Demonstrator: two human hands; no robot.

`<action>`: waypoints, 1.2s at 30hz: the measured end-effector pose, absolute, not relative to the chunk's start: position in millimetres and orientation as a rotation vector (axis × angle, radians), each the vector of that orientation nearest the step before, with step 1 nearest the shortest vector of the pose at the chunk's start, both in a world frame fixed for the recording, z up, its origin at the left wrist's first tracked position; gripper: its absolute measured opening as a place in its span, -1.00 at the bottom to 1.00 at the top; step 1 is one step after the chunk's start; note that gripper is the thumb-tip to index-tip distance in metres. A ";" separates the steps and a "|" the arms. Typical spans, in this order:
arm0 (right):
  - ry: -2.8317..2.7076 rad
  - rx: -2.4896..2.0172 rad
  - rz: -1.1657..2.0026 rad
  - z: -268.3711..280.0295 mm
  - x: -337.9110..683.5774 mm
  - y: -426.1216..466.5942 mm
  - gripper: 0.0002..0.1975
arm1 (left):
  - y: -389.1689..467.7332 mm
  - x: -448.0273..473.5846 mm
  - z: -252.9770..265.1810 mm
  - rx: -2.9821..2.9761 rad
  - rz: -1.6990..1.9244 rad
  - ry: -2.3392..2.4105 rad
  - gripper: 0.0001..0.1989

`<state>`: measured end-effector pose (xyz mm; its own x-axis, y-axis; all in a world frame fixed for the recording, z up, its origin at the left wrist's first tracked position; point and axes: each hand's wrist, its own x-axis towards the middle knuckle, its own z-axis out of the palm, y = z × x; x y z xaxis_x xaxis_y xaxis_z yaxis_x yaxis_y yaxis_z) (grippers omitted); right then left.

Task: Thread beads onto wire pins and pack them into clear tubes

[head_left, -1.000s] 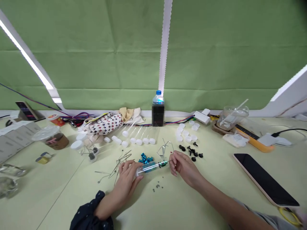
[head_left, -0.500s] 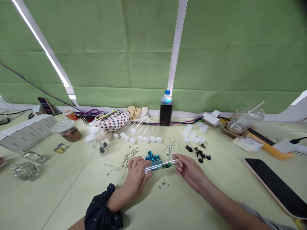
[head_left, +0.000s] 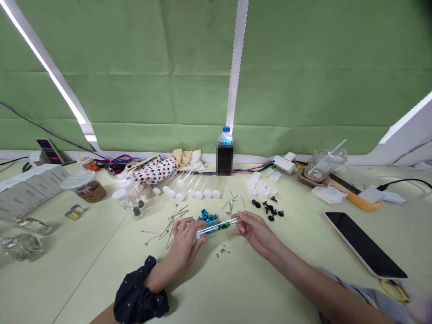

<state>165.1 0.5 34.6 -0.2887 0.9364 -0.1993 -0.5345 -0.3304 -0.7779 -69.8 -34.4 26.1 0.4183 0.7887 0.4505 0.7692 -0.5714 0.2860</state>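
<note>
A clear tube [head_left: 216,227] with a white cap at its left end spans the space between my hands, slightly raised at the right. My left hand [head_left: 184,240] is closed around the capped end. At the other end, my right hand [head_left: 256,230] pinches the tube with thumb and fingertips. Green pieces [head_left: 224,225] show through the clear wall; I cannot tell whether they lie inside or behind it. Small shiny blue metal parts [head_left: 204,216] are heaped just beyond the tube. Tiny grey metal bits [head_left: 222,250] lie on the near side.
Thin bent metal rods [head_left: 173,219] lie left of the blue parts. Black wide-headed screws [head_left: 270,209] and white caps [head_left: 261,184] are at right. Capped clear tubes [head_left: 202,184] lie behind, before a bottle [head_left: 225,157]. A cup [head_left: 89,189] stands left; a phone [head_left: 364,245] lies right.
The whole view has swung a little to the right, so everything appears shifted left. Both hands keep the same hold on the tube.
</note>
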 end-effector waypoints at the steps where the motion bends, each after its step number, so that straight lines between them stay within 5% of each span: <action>1: -0.735 -0.808 1.802 34.1 164.8 0.8 -0.78 | -34.0 -70.2 25.7 2.618 0.861 1.438 -0.73; 19: -0.844 -0.522 1.958 49.5 176.7 5.6 -0.78 | -24.8 -79.6 23.6 2.539 0.902 1.403 -0.71; 36: -0.985 -0.743 1.983 37.1 180.4 10.8 -0.78 | -25.5 -80.8 23.4 2.648 0.850 1.320 -0.70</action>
